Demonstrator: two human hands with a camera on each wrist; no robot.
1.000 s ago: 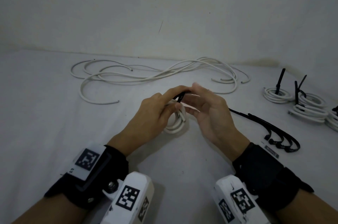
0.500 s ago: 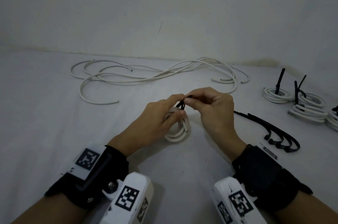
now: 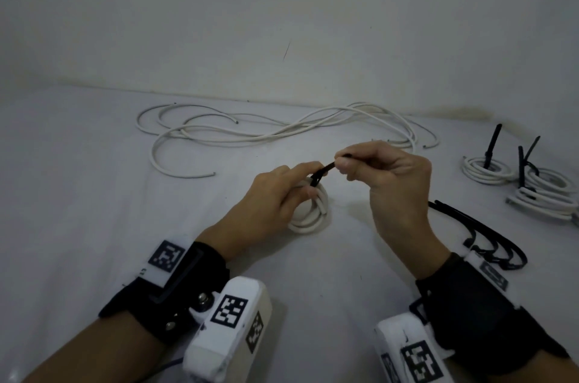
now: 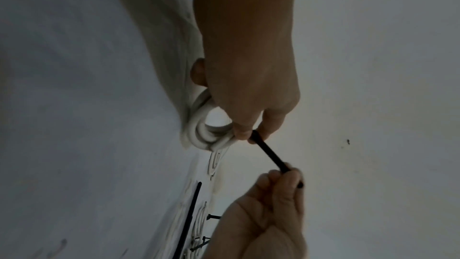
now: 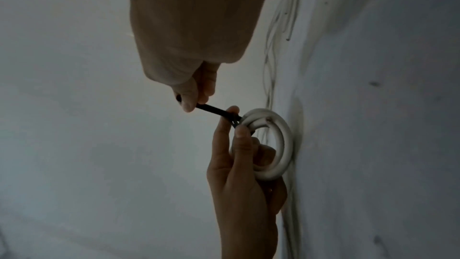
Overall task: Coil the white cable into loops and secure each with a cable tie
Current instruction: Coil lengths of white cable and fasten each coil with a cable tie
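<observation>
A small coil of white cable (image 3: 310,213) (image 4: 206,135) (image 5: 276,145) stands on edge on the white table, held by my left hand (image 3: 275,194) (image 4: 251,94) (image 5: 239,157). A black cable tie (image 3: 322,173) (image 4: 270,154) (image 5: 214,110) is wrapped round the coil's top. My left thumb and fingers pinch the tie's head against the coil. My right hand (image 3: 385,176) (image 4: 278,194) (image 5: 189,78) pinches the tie's free tail, which runs straight from the coil up and to the right.
Loose white cable (image 3: 282,132) sprawls across the back of the table (image 3: 78,194). Several finished coils with black ties (image 3: 539,182) lie at the right. Spare black cable ties (image 3: 488,235) lie beside my right wrist. A white wall rises behind.
My right hand has closed on the tie's tail and drawn it up and to the right, away from the coil. My left hand has stayed holding the coil.
</observation>
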